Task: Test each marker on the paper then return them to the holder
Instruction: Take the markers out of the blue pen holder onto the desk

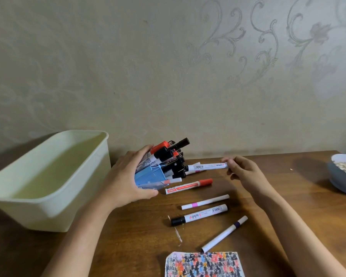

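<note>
My left hand (126, 176) grips a blue holder (150, 176), tipped on its side toward the right, with several markers sticking out of its mouth. My right hand (246, 172) pinches the end of a white marker (206, 166) whose dark tip points into the holder. On the wooden table lie a red-capped marker (189, 186), a thin pink-banded marker (205, 202), a black-capped marker (200, 214) and a thin purple-banded marker (224, 234). A paper (204, 264) covered with colourful scribbles lies at the front edge.
A large pale plastic tub (48, 176) stands at the left against the wall. A grey bowl (342, 176) with light contents sits at the right edge. A small scrap lies near the black-capped marker.
</note>
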Demonstrator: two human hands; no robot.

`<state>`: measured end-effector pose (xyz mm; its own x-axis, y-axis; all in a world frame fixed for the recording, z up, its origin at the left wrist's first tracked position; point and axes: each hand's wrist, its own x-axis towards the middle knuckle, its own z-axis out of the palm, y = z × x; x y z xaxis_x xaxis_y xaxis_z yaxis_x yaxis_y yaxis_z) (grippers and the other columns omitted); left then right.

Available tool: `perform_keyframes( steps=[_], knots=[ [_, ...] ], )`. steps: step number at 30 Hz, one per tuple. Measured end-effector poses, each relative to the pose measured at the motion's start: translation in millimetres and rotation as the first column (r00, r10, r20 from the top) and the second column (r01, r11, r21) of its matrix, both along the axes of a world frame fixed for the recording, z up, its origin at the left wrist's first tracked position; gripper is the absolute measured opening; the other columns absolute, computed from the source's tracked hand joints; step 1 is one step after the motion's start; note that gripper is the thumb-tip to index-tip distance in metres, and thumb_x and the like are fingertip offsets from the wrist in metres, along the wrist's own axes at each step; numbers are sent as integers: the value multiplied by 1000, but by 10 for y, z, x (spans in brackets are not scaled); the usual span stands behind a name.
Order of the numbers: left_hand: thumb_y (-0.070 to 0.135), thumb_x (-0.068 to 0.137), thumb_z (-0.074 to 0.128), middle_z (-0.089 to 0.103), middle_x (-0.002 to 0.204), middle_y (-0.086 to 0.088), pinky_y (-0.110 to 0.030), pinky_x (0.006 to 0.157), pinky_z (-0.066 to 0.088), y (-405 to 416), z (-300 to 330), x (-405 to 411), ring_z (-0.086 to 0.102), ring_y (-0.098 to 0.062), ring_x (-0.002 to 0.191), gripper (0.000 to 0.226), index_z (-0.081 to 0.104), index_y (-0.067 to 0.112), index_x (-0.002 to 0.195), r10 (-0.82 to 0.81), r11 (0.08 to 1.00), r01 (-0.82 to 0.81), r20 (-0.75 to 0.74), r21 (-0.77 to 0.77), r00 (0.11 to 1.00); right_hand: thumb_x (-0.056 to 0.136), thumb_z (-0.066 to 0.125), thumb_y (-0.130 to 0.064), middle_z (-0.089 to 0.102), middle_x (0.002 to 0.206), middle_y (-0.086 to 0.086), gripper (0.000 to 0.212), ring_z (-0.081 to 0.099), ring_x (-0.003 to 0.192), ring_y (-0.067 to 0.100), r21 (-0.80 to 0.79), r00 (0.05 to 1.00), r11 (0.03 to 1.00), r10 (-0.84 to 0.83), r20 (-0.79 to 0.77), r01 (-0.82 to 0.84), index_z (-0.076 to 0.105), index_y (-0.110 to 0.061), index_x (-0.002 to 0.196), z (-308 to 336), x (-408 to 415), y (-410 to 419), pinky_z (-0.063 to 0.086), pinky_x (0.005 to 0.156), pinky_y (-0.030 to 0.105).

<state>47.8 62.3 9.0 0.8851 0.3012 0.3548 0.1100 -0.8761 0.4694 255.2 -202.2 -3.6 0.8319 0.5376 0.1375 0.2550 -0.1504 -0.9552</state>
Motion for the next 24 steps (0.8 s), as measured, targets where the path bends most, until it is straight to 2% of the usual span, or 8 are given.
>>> perform_keyframes(
  steps=[5,8,11,15,18,21,23,24],
  knots=[
    [55,54,87,44,132,19,-37,100,46,18,-4,-1,43,-3,120,117,18,51,148,-2,999,3,26,-35,1000,105,43,-11,68,94,1,29,58,87,18,-66,996,995,72,47,-69,70,-18,98,-39,6,7,46,82,31],
    [55,54,87,43,131,19,-37,100,46,25,-3,-5,43,-3,121,117,18,51,148,-2,999,3,31,-35,1000,103,48,-17,69,98,-6,25,63,95,12,-248,967,958,186,173,-140,70,-29,98,-68,-43,40,50,87,32],
    [55,55,87,43,130,19,-37,101,46,8,-1,-4,43,-3,120,117,17,52,148,-4,1000,5,21,-18,1000,101,53,-17,65,100,-14,26,59,97,4,-435,909,874,343,238,-215,66,-39,96,-54,-128,94,48,82,21],
    [55,56,87,42,132,18,-37,100,46,-1,3,-3,42,-3,119,117,16,52,149,2,1000,-2,7,8,1000,97,61,-16,61,105,-22,39,48,102,-1,-553,854,818,395,339,-159,57,-55,92,-75,-123,127,38,76,15],
    [54,56,88,43,132,18,-37,100,45,8,-4,-1,42,-3,119,118,15,54,148,0,1000,0,10,-2,1000,97,62,-18,60,110,-24,40,44,102,-4,-597,835,785,431,341,-161,57,-57,94,-90,-119,126,36,77,14],
    [54,56,89,43,132,20,-35,100,45,19,-15,-3,43,-3,118,118,14,57,147,-7,1000,7,3,2,1000,96,62,-14,61,112,-23,36,47,102,-3,-581,835,799,421,354,-156,64,-49,106,-54,-145,150,39,81,17],
    [56,55,89,42,131,20,-35,99,46,24,-18,-2,43,-2,117,119,13,57,147,-17,1000,17,-14,22,1000,97,61,-15,63,111,-20,29,55,99,-3,-442,874,890,299,383,-111,65,-41,110,-13,-225,226,47,83,19],
    [56,55,88,42,131,21,-35,98,46,25,-19,2,43,-2,117,119,13,57,147,-20,999,21,-21,31,1000,98,60,-22,65,109,-18,20,60,97,-2,-355,900,930,234,367,-97,65,-36,112,18,-295,279,53,84,23]
  ],
)
